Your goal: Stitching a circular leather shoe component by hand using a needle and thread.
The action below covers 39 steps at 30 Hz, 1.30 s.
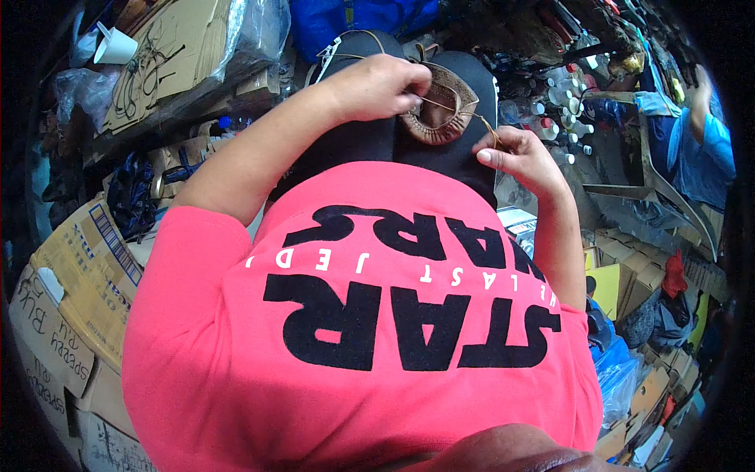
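A brown leather shoe upper (442,132) with a gathered, stitched rim rests between my knees, its opening facing up. My left hand (379,86) is closed at the shoe's left edge, pinching a light thread (440,103) that stretches across the opening. To the right of the shoe, my right hand (523,157) pinches a tan cord (489,126) running from the shoe's right rim, thumb and fingers together. Whether either hand also has a needle is too small to make out. Another loose cord (354,56) lies over my dark-clothed left knee.
Stacked flat cardboard (169,55) with dark cords and a white cup (116,46) are at the far left. Several bottles with white and red caps (562,98) stand to the right, near a metal frame (657,185). A person in blue (704,157) is at the far right. Cardboard boxes (75,267) sit left.
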### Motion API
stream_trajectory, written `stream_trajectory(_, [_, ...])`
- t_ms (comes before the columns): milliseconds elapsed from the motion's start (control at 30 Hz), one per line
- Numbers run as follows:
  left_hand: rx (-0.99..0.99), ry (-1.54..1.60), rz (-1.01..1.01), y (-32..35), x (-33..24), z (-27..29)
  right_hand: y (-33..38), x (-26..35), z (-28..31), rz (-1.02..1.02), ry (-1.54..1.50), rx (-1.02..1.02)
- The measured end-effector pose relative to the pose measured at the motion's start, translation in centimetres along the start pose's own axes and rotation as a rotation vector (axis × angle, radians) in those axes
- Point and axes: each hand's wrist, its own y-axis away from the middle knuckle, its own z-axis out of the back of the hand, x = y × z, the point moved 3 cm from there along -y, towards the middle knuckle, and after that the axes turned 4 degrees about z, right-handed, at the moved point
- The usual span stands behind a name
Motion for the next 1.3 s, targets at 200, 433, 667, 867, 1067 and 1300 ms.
stream_trajectory(200, [-0.285,-0.094,0.156,3.1,3.3,5.2,2.9,-2.2,3.8,-0.196,0.994,-0.391])
stream_trajectory(433, [-0.537,-0.052,0.213,3.4,3.6,6.1,0.5,0.9,1.7,0.274,0.175,-0.346])
stream_trajectory(667, [-0.562,-0.071,0.151,2.8,1.4,6.1,-1.7,1.2,2.2,0.158,0.038,-0.229])
stream_trajectory(867, [-0.589,-0.049,0.128,2.6,1.4,5.8,-0.8,7.7,-1.4,0.567,0.483,-0.315])
stream_trajectory(1067, [-0.503,0.652,0.144,1.1,1.1,4.3,1.1,-1.1,3.8,0.241,0.687,-0.705])
stream_trajectory(1300, [-0.106,1.652,0.034,-1.9,-2.1,1.1,-3.4,-1.4,0.8,0.437,-1.425,-0.411])
